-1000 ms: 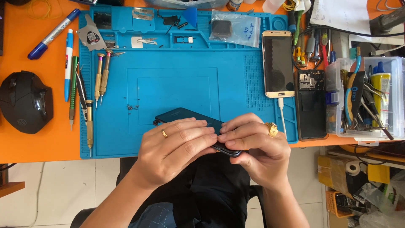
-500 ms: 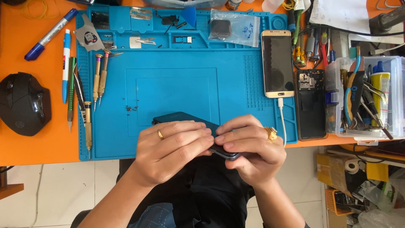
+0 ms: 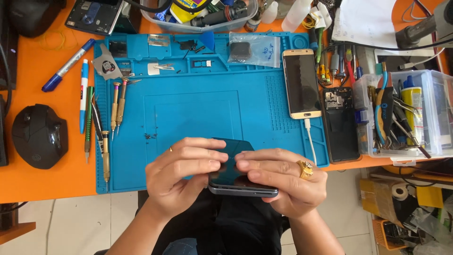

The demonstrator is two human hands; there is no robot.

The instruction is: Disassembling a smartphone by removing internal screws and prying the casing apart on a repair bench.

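Note:
Both hands hold a dark smartphone (image 3: pixel 233 175) over the near edge of a blue work mat (image 3: pixel 198 108). My left hand (image 3: pixel 181 182) grips its left side, fingers lying across the glass. My right hand (image 3: pixel 283 184), with a gold ring, grips the right side, fingertips meeting the left ones on the screen. The phone's grey bottom edge faces me.
A gold-rimmed phone (image 3: pixel 302 82) lies plugged into a white cable at the mat's right edge, beside a black opened phone body (image 3: pixel 340 123). Screwdrivers (image 3: pixel 115 111) and pens (image 3: pixel 84 94) line the mat's left. A black mouse (image 3: pixel 40 136) sits far left; a clear tool box (image 3: pixel 406 113) far right.
The view has shifted a little, so the desk appears lower. Both hands stay on the dark phone, and their fingertips now press together on top of the screen.

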